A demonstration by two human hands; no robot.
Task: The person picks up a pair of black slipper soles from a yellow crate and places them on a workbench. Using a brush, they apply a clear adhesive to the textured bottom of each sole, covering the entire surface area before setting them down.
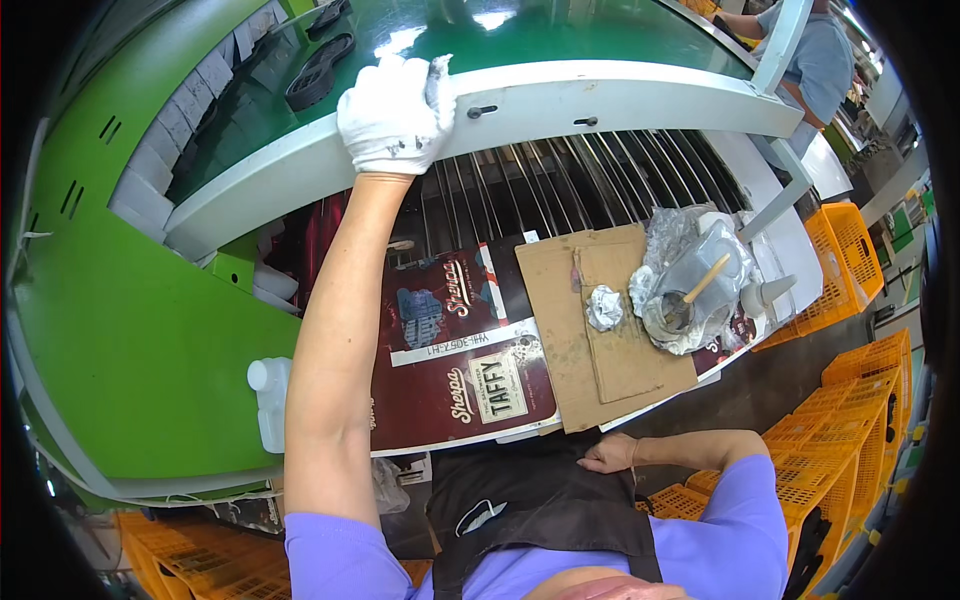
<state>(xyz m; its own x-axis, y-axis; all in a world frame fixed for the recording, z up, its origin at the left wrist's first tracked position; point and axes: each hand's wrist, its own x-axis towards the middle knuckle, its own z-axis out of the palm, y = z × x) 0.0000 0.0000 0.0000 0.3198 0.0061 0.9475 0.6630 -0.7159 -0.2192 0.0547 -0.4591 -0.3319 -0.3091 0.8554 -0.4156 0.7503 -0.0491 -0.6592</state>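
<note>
My left hand (392,115), in a white glove, reaches far forward and rests on the pale grey rim (620,100) of a green conveyor belt (560,30); whether its fingers hold anything is hidden. My right hand (610,455), bare, lies flat against my dark apron (530,500) at the near edge of the work surface, holding nothing. Two black shoe soles (318,70) lie on the belt left of the gloved hand. A plastic-lined pot with a wooden brush handle (690,300) stands on the right of the surface.
Flattened brown cardboard (600,330) and dark red printed cardboard (450,370) cover a rack of metal rods (560,185). A crumpled foil ball (603,306), a white bottle (270,400), a green machine housing (120,320) and orange crates (850,420) surround me. Another person (810,60) stands beyond the belt.
</note>
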